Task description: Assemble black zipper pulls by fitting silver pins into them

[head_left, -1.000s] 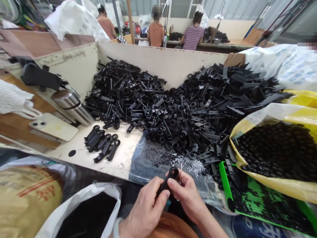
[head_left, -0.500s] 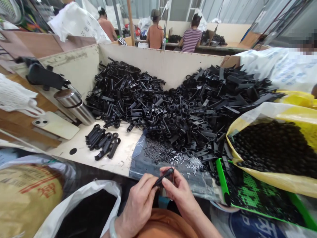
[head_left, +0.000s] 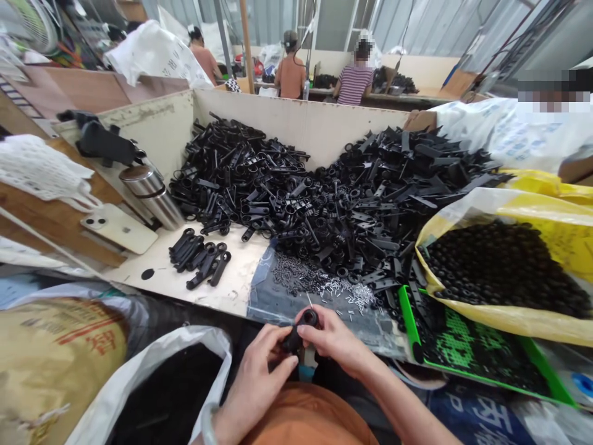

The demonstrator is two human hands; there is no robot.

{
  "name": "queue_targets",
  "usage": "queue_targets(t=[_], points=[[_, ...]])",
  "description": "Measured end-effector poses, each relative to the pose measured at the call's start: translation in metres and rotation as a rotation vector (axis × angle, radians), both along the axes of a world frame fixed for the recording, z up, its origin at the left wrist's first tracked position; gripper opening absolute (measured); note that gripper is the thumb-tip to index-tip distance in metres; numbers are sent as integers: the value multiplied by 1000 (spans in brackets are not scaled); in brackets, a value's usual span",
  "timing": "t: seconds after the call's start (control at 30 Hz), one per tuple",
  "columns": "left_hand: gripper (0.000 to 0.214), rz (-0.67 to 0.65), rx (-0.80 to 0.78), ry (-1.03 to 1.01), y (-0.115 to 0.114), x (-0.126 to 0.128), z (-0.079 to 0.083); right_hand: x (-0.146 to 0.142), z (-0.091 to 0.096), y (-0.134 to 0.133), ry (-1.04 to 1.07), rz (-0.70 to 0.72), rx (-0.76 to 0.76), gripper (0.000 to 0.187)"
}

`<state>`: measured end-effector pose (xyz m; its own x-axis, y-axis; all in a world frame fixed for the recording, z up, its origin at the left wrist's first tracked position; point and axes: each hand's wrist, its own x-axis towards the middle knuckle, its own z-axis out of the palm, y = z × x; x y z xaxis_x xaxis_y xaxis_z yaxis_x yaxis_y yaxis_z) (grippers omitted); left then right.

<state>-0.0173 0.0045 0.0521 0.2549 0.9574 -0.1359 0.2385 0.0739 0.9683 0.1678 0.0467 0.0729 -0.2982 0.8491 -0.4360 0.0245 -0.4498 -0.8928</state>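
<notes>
Close to my body, both hands are closed around one black plastic part with a ring-shaped end (head_left: pixel 293 340). My left hand (head_left: pixel 259 371) grips its lower end between thumb and fingers. At the ring end, my right hand (head_left: pixel 331 334) pinches it, thumb on the near side. A thin light rod (head_left: pixel 310 300) sticks up beside the right fingertips; its lower end is hidden. Just beyond the hands lie silver pins (head_left: pixel 352 295) and tiny dark pieces (head_left: pixel 294 272) on a dark blue cloth (head_left: pixel 264 304). Several similar black parts (head_left: pixel 201 256) lie in a row to the left.
A big heap of black parts (head_left: pixel 287 191) fills the walled bench. On the left stand a steel flask (head_left: pixel 152 194) and a phone (head_left: pixel 119 230). A yellow bag (head_left: pixel 486 318) of black rings and a green tray (head_left: pixel 523 346) are right. Co-workers (head_left: pixel 291 71) sit behind.
The black part has been turned so its ring end now faces up toward me. My left fingers have shifted lower on it. The view has moved slightly.
</notes>
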Motion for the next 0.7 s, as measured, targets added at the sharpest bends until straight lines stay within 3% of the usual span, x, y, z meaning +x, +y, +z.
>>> queue_targets(t=[0.1, 0.27, 0.37, 0.53, 0.7], points=[[28, 38, -304, -267, -4, -2, 1, 5, 5, 2, -33, 108, 40, 19], [34, -47, -492, -521, -8, -2, 9, 10, 12, 3, -87, 251, 114, 16], [36, -61, -602, -540, -8, 0, 8, 13, 11, -1, -117, 310, 158, 15], [38, -5, -562, -410, -3, 6, -14, 18, 9, -7, -393, 400, 349, 27], [41, 110, -470, -312, 1, 16, -28, 23, 13, -2, -552, 464, 446, 21]])
